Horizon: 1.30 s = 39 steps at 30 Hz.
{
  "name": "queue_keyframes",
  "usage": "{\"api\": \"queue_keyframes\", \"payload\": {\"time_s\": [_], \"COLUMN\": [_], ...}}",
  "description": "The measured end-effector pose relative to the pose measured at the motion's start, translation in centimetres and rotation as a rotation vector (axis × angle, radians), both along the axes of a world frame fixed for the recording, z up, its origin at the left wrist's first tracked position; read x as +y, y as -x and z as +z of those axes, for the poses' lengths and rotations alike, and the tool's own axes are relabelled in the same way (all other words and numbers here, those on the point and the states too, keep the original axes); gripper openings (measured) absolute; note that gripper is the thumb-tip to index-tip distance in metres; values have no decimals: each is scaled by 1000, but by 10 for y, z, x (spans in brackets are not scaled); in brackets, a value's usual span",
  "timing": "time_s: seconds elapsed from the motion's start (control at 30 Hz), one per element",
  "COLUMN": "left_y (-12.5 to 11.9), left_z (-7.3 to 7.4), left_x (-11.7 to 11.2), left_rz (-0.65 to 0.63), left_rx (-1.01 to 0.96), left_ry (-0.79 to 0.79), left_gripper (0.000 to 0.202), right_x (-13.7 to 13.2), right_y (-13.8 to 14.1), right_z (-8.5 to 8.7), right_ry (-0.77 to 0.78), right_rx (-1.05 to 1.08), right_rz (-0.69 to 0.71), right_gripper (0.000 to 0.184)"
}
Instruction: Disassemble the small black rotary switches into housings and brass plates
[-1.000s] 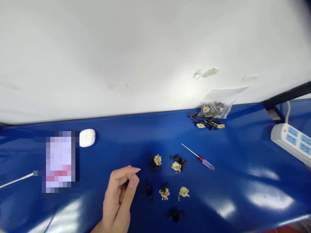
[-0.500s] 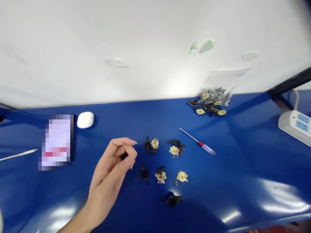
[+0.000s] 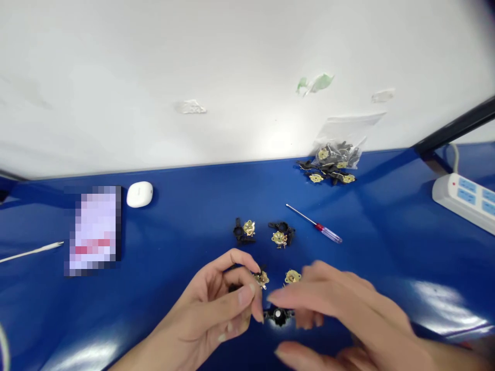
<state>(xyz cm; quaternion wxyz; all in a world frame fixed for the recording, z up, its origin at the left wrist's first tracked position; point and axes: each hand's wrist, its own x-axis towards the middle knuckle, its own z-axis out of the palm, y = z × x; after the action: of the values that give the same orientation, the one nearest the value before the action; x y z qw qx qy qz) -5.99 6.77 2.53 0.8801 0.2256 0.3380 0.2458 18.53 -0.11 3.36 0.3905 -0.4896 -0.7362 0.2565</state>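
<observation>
My left hand (image 3: pixel 220 304) is curled, thumb against fingers, around a small black plastic part (image 3: pixel 234 287), which is mostly hidden. To its right is my right hand (image 3: pixel 332 309), smeared by motion, its thumb and fingers apart with nothing seen between them. Between the hands lies a black ring-shaped part with arms (image 3: pixel 279 317), a white spot at its centre. Just beyond are a brass-coloured disc (image 3: pixel 293 276) and another brass-coloured disc (image 3: pixel 262 279), partly covered by my left fingers.
Farther back lie two groups of black parts with brass discs (image 3: pixel 249 228) (image 3: pixel 279 238). A screwdriver (image 3: pixel 317 225) rests to their right. By the wall sits a plastic bag of parts (image 3: pixel 338 154). A pixelated device (image 3: pixel 96 229), white case (image 3: pixel 139 194), cable (image 3: pixel 34 251) and power strip (image 3: pixel 464 198) flank the space.
My left hand has moved right and nearer, still curled around the black part. My right hand has come in from the right. A white spot now shows in the front black part.
</observation>
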Motion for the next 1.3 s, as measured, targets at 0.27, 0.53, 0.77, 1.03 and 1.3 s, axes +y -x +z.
{"api": "queue_keyframes", "payload": {"time_s": [0.27,0.53,0.77,1.03,1.3], "left_y": [1,4,1,10,13], "left_z": [-2,-1,-3,8,1], "left_x": [0,4,2,7,11], "left_rz": [77,89,106,265,343], "left_rx": [153,240,235,4,59], "left_ry": [-27,39,23,24,-6], "left_gripper": [18,33,34,35,30], "right_x": [56,65,70,72,90], "right_y": [33,27,23,19,-6], "right_z": [-8,-25,-38,-40,-34], "right_ry": [230,105,-174,-188,-154], "right_rx": [288,200,-18,138,43], "right_rz": [108,112,174,94,197], "right_gripper": [9,14,8,13,33]}}
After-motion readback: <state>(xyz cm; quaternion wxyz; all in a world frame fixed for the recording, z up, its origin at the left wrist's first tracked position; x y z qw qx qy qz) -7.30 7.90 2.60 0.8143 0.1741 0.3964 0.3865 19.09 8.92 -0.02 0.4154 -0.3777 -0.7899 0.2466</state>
